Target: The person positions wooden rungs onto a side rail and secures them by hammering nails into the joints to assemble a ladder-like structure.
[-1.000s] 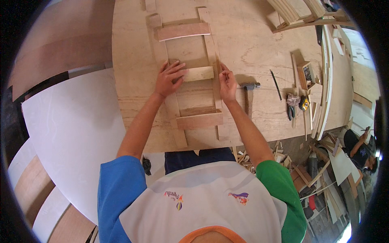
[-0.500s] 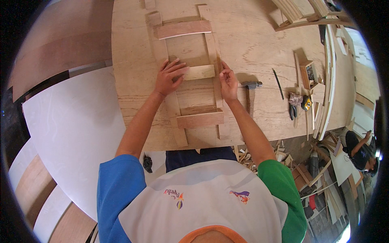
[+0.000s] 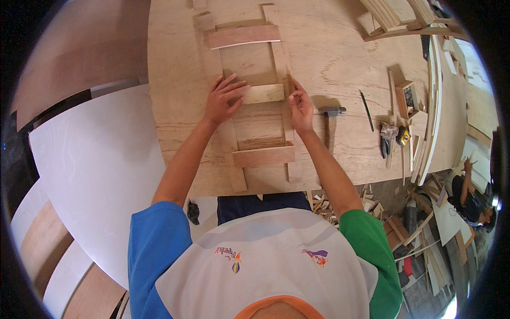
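Three short slats lie across two long rails, making a frame like a ladder on the wooden surface. Your left hand is on the frame's left side. Its fingers are spread apart over the left end of the middle slat, maybe so it won't slide. Your right hand is by the frame's right edge, near the slat's other end. Its fingers are curled in; you cannot tell from here if they pinch anything. Having a hand on each side may help hold things straight.

Just right of the frame, a hammer lies close to your right forearm, so you could bump it. Farther right of the frame are a thin dark stick, a little box of dark bits, pliers and a tape measure.
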A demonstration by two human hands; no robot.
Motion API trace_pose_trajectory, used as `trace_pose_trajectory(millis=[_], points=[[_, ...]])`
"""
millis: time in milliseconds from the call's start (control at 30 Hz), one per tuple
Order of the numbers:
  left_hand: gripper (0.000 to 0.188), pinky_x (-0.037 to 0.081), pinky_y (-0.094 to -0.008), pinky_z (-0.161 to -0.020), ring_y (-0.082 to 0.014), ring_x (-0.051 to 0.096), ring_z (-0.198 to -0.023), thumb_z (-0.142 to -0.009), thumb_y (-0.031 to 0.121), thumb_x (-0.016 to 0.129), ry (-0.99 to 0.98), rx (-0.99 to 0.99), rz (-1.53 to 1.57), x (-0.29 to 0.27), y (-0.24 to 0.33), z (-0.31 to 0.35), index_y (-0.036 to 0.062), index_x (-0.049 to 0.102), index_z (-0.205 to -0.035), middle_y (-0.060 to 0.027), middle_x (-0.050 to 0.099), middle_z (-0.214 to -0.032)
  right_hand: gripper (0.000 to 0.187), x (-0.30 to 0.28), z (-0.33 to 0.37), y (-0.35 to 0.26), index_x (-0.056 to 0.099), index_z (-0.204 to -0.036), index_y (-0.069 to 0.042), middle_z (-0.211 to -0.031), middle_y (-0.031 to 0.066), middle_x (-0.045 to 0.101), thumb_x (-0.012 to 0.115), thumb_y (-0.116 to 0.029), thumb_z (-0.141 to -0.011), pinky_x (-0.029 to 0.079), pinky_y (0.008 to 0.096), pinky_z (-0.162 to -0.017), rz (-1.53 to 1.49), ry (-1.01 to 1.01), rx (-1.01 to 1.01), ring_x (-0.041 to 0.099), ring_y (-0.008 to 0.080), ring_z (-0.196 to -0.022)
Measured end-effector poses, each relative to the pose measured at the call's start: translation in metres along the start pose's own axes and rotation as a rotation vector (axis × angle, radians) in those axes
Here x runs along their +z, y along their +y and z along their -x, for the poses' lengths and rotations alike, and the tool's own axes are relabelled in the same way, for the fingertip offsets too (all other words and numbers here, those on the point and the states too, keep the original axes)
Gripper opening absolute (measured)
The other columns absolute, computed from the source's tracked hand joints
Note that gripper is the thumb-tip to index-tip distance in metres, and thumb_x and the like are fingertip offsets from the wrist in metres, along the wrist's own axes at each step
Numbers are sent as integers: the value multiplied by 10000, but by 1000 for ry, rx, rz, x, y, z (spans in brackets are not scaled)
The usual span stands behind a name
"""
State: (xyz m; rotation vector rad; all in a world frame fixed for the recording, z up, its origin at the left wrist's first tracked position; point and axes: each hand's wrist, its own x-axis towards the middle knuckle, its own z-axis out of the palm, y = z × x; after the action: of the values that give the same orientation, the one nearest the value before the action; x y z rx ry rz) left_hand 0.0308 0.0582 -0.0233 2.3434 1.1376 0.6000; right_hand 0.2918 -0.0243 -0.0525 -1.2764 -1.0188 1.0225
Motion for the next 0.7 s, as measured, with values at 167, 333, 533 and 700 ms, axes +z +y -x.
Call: trace_pose_trajectory(millis=[167,333,533,700], points=[[375,236,-435,-1162,-202,437,-1339,-841,220,660,-19,-16,2,-2,2,0,275,665,-1212,43,629,-1275,109,0,0,-2,537,-966,-17,-1429,200,467,591,-111,-956,399,288,-958,45,-1,-9,469,210,-1251],[365,236,-436,-1162,-206,438,-1339,-849,222,656,-5,-4,8,-1,1,0,273,667,-1210,41,637,-1262,85,0,0,-7,542,-964,-16,-1420,199,478,582,-90,-953,421,251,-896,58,-18,35,477,189,-1220],[352,238,-432,-1163,-208,449,-1329,-836,215,665,4,-2,5,1,0,0,297,687,-1177,43,635,-1263,26,-1,-1,-1,538,-981,-30,-1455,171,438,539,-53,-970,395,199,-820,135,-35,-52,477,36,-871],[295,240,-436,-1161,-207,458,-1318,-806,198,673,10,54,-35,2,-4,1,341,739,-1055,46,635,-1260,77,-1,0,1,554,-966,-15,-1421,210,466,592,-72,-932,354,317,-989,182,-24,-43,460,224,-1174]])
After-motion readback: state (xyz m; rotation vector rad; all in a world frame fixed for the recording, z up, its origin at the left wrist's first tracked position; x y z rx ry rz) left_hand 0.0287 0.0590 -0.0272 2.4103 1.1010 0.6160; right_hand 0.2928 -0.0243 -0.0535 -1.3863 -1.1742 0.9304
